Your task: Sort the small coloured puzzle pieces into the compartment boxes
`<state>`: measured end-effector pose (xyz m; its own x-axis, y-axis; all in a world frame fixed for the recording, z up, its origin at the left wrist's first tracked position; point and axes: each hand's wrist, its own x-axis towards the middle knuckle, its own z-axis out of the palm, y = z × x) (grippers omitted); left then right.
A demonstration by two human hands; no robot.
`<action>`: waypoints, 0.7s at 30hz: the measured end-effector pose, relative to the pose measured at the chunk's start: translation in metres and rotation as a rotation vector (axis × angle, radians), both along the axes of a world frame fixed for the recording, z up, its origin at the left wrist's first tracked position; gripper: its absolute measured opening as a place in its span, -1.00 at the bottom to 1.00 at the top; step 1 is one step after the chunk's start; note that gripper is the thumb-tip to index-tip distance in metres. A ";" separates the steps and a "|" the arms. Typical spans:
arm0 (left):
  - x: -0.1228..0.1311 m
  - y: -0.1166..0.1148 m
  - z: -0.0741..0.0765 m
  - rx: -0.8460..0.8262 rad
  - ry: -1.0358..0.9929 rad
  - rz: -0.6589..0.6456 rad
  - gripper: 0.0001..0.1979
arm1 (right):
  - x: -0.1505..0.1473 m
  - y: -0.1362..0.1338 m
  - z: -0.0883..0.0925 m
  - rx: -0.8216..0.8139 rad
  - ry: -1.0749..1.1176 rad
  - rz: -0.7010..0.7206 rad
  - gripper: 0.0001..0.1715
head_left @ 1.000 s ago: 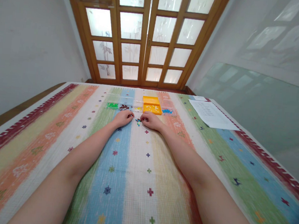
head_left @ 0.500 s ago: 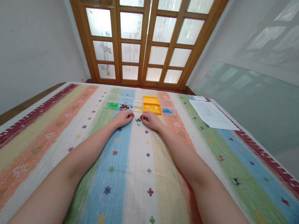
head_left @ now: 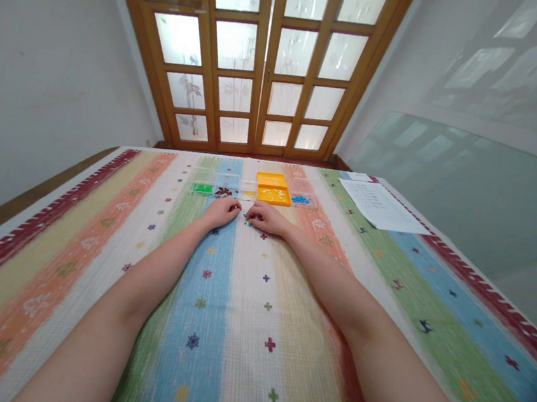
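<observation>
Both my arms stretch far out over a striped cloth (head_left: 236,325). My left hand (head_left: 222,211) rests on the cloth with its fingers curled and pinched together; what they hold is too small to see. My right hand (head_left: 264,218) lies close beside it, fingers bent down over a small heap of mixed coloured beads (head_left: 247,222), most of which it hides. Just beyond the hands stands a row of small trays: green beads (head_left: 202,189), dark beads (head_left: 224,192), yellow beads (head_left: 249,194), an orange tray (head_left: 273,194) and blue beads (head_left: 300,200).
A printed sheet of paper (head_left: 378,205) lies at the far right of the cloth. Wooden doors with frosted panes (head_left: 263,66) stand behind the table. White walls close in left and right.
My right hand has slid a little to the left, over the bead heap, so fewer beads show. My left hand has stayed put.
</observation>
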<state>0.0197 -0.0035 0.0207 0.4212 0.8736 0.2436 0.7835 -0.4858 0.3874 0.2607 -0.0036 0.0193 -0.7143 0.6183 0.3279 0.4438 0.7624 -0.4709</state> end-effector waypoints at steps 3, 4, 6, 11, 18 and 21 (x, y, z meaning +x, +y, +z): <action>0.000 0.001 -0.001 0.009 0.012 -0.002 -0.76 | 0.000 0.000 0.000 -0.004 -0.003 -0.002 -0.85; 0.000 0.001 -0.001 0.013 0.017 -0.002 -0.75 | 0.001 0.000 0.000 -0.007 -0.002 -0.006 -0.85; -0.001 0.002 -0.002 0.016 0.025 0.004 -0.75 | 0.001 0.002 -0.002 -0.010 0.005 -0.013 -0.82; -0.001 0.003 -0.003 0.018 0.028 0.001 -0.75 | -0.001 0.005 -0.007 0.025 0.012 -0.029 -0.81; -0.001 0.003 -0.005 0.015 -0.014 -0.007 -0.77 | 0.000 0.000 0.002 -0.087 -0.029 -0.033 -0.90; -0.001 0.003 -0.005 0.023 -0.018 -0.014 -0.76 | 0.001 -0.003 0.009 -0.114 -0.081 -0.014 -0.89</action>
